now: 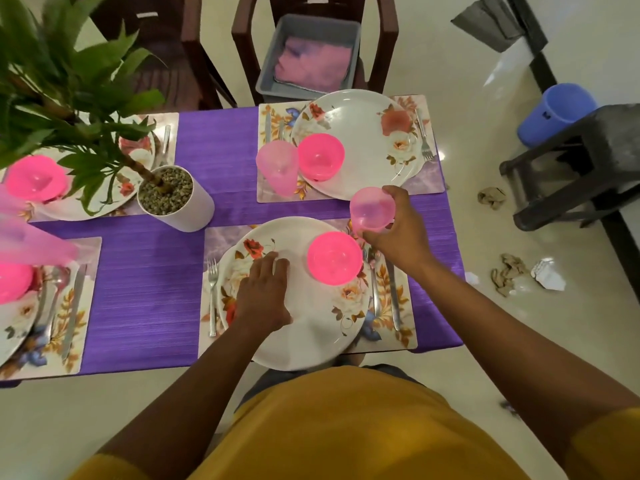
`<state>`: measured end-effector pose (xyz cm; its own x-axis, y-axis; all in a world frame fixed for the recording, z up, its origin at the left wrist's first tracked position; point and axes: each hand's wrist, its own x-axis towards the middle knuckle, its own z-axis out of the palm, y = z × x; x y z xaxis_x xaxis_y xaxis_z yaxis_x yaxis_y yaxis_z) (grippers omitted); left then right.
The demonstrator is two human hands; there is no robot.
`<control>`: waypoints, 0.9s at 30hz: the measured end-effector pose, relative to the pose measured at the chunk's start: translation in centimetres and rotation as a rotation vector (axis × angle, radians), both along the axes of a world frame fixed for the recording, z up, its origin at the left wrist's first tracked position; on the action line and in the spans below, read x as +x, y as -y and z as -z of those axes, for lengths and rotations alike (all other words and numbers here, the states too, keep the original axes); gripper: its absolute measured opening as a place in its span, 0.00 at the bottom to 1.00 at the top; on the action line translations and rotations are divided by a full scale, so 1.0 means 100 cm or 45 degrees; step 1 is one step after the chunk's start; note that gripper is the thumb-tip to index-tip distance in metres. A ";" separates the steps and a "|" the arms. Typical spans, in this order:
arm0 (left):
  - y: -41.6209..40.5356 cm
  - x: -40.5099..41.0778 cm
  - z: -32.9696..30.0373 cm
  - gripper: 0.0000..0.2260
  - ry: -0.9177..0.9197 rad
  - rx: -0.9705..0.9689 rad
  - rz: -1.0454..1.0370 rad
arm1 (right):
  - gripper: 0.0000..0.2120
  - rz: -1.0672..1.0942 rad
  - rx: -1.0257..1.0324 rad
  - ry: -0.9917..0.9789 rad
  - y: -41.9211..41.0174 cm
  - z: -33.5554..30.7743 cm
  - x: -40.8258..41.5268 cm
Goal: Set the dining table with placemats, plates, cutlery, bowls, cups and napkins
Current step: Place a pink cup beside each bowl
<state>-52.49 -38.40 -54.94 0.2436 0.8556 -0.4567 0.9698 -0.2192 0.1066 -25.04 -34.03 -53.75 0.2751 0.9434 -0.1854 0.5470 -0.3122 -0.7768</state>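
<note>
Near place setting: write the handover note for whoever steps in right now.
Right hand grips a pink cup above the top right corner of the near placemat, not yet set down.
Left hand rests flat on the near plate.
Done: pink bowl on that plate, fork left of it, more cutlery on its right; the far setting has plate, bowl, cup and cutlery.
Left: put the cup down; no napkins are visible on the table.

Four placemats lie on the bench (221,140), each carrying a plate with a bowl on it. A potted plant (173,199) stands mid-bench. At the near right corner, the nearest plate (311,327) overhangs the edge.
</note>
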 end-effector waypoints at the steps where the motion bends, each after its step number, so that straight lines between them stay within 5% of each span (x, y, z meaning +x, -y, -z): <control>1: 0.000 0.000 0.000 0.53 -0.003 -0.001 0.002 | 0.45 -0.002 -0.001 0.003 0.001 0.000 0.000; 18: -0.008 0.001 -0.006 0.53 -0.071 -0.068 0.050 | 0.57 -0.042 -0.053 -0.146 0.022 -0.017 0.012; 27: 0.005 0.001 -0.037 0.30 0.377 0.155 -0.306 | 0.48 -0.044 0.001 -0.243 0.056 -0.037 0.030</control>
